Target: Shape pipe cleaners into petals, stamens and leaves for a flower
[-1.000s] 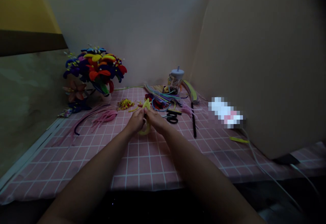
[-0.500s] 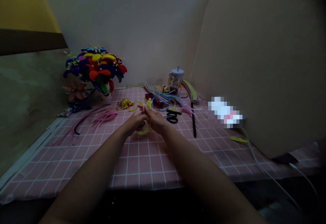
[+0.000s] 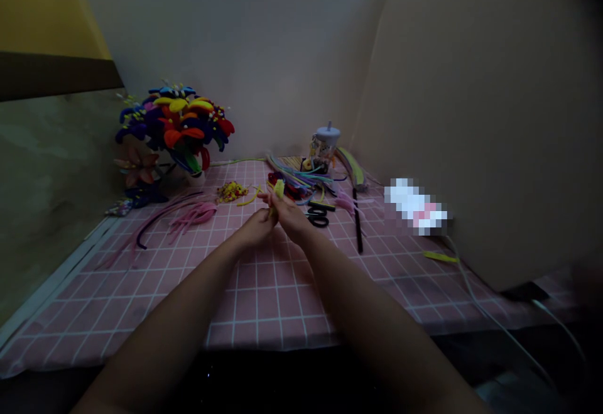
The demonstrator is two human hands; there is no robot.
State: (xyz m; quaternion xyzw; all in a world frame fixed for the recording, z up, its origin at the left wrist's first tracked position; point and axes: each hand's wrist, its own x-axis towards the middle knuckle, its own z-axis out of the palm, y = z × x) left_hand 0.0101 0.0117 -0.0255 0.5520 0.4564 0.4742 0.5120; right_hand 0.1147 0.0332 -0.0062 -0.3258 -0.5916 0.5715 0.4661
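Note:
Close together above the middle of the table, my two hands are closed on yellow pipe cleaners [image 3: 279, 188], whose fuzzy tip sticks up over the fingers. My left hand [image 3: 258, 227] grips from the left, and a bit of yellow shows between the palms. From the right, my right hand [image 3: 289, 219] pinches the same bundle. Most of the held part is hidden by the fingers. Black-handled scissors [image 3: 319, 216] lie just right of my right hand. A loose yellow pipe cleaner [image 3: 248, 201] rests beyond my left hand.
A pile of yellow and red bits [image 3: 232, 191] and pink pipe cleaners [image 3: 195, 216] lie at left, before a bouquet of fuzzy flowers [image 3: 179, 128]. Farther back are coloured pipe cleaners [image 3: 301, 175] and a lidded cup [image 3: 325, 144]. A black stick [image 3: 358, 225] and white cable [image 3: 475, 298] lie right.
The yellow loop that hung below my hands no longer shows. My left hand has turned and moved slightly right, closer against my right hand.

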